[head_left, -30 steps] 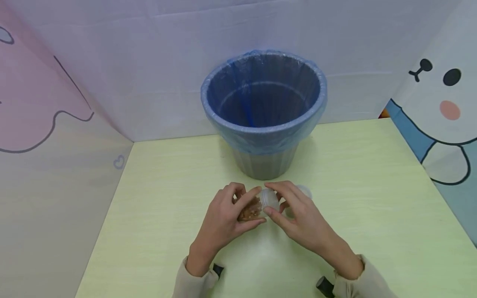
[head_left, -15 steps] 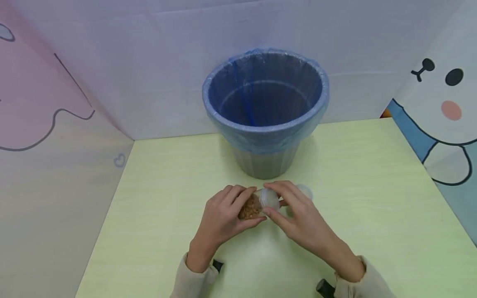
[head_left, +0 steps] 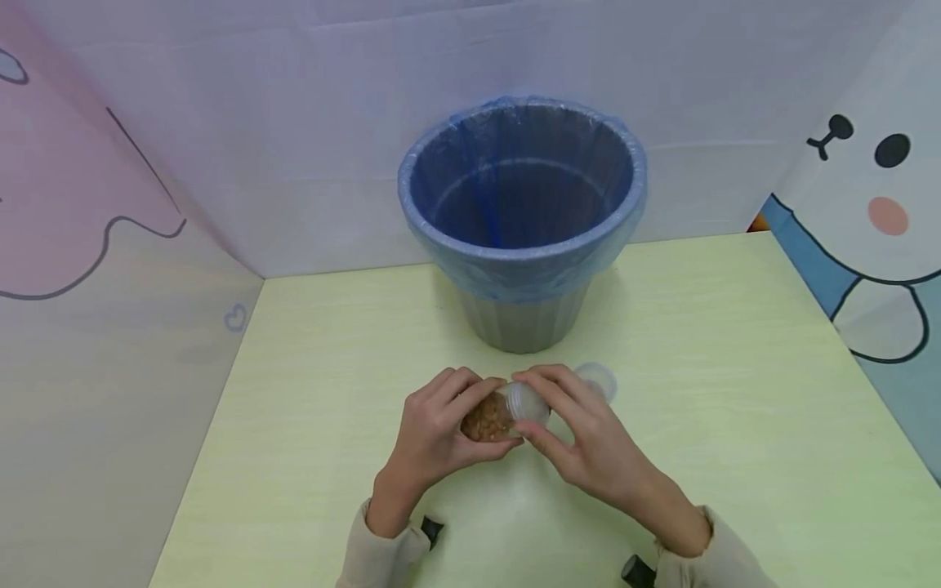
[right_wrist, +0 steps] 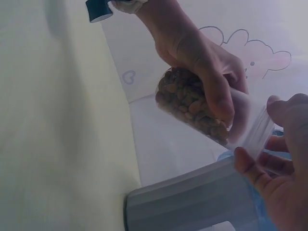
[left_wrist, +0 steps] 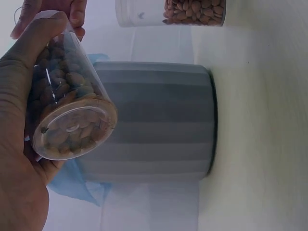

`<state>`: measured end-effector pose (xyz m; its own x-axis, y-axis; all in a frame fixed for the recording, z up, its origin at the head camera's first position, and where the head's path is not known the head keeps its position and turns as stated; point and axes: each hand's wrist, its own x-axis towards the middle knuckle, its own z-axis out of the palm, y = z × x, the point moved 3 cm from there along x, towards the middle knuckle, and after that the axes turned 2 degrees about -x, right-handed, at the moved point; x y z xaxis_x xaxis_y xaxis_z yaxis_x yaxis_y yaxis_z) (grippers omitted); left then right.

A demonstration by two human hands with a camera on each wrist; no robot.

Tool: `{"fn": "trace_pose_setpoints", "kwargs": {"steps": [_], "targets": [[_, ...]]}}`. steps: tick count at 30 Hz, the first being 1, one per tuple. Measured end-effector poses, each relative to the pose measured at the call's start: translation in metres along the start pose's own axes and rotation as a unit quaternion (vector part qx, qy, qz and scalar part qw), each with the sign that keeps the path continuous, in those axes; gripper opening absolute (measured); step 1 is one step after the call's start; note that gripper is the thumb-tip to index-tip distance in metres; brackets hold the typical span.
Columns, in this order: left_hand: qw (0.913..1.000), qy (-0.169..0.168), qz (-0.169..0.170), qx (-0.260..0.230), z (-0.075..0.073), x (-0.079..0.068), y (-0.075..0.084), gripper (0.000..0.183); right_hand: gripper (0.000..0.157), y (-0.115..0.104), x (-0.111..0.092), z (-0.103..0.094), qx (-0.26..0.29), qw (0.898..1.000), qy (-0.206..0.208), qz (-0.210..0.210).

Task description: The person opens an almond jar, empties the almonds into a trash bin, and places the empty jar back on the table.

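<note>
My left hand (head_left: 434,429) grips a clear plastic jar (head_left: 485,418) from the side, tilted, above the table. Almonds (left_wrist: 67,89) fill its lower part, seen through the wall and base in the left wrist view. The fingers and thumb of my right hand (head_left: 588,437) pinch the jar's translucent screw lid (head_left: 529,405), which sits on the mouth. Behind the right hand stands a second clear jar (left_wrist: 144,12), with almonds in its bottom part; from above, only its round top (head_left: 598,379) shows.
A grey bin (head_left: 525,322) lined with a blue plastic bag (head_left: 522,278) stands behind the hands, close to the back wall cloth. Cartoon-printed cloths (head_left: 893,253) flank the pale table (head_left: 316,367). Dark cylindrical pieces (head_left: 639,572) show near both cuffs.
Both hands have come slightly lower in the head view with the jar. The right fingers have shifted a little left on the lid, and the almonds have settled inside the jar.
</note>
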<state>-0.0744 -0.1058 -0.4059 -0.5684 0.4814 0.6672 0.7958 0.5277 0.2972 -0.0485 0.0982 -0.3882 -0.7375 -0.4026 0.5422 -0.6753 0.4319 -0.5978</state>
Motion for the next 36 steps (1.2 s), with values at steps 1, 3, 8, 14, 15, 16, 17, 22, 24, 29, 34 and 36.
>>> {"fn": "trace_pose_setpoints", "kwargs": {"steps": [1,3,8,14,15,16,17,22,24,29,34,36], "targets": [[1.0,0.0,-0.002,-0.006,0.0,-0.001,0.0,0.061,0.049,0.0,0.0,0.001,0.0,1.0,0.002,-0.006],[0.9998,0.0,-0.003,-0.018,0.0,-0.001,-0.001,0.06,0.049,0.001,-0.001,0.002,-0.001,1.0,0.007,-0.02],[0.9983,-0.001,-0.007,-0.059,0.002,-0.002,-0.002,0.054,0.051,0.003,-0.003,0.004,-0.003,0.998,0.022,-0.062],[0.9939,-0.017,-0.018,-0.107,0.003,-0.004,-0.003,0.05,0.051,0.003,-0.004,0.005,-0.004,0.994,0.026,-0.102],[0.9929,-0.021,-0.018,-0.115,0.003,-0.004,-0.003,0.051,0.051,0.002,-0.004,0.005,-0.003,0.993,0.028,-0.111],[0.9918,-0.024,-0.018,-0.124,0.003,-0.004,-0.003,0.052,0.05,0.002,-0.004,0.004,-0.004,0.992,0.029,-0.119],[0.9905,-0.028,-0.017,-0.134,0.003,-0.004,-0.004,0.052,0.05,0.002,-0.004,0.004,-0.005,0.991,0.03,-0.128],[0.9815,-0.04,-0.013,-0.187,0.005,-0.003,-0.005,0.052,0.049,0.001,-0.004,0.002,-0.015,0.987,0.02,-0.157],[0.976,-0.046,-0.014,-0.213,0.007,-0.003,-0.005,0.052,0.049,0.001,-0.004,0.001,-0.022,0.986,0.012,-0.166],[0.9597,-0.062,-0.02,-0.274,0.01,-0.005,-0.004,0.053,0.051,0.001,-0.005,-0.001,-0.031,0.978,0.004,-0.204],[0.9405,-0.091,-0.027,-0.326,0.014,-0.007,-0.003,0.055,0.053,0.001,-0.008,-0.003,-0.037,0.968,-0.015,-0.247],[0.9362,-0.102,-0.033,-0.335,0.017,-0.008,-0.003,0.057,0.054,0.001,-0.01,-0.004,-0.045,0.966,-0.026,-0.255]]}}
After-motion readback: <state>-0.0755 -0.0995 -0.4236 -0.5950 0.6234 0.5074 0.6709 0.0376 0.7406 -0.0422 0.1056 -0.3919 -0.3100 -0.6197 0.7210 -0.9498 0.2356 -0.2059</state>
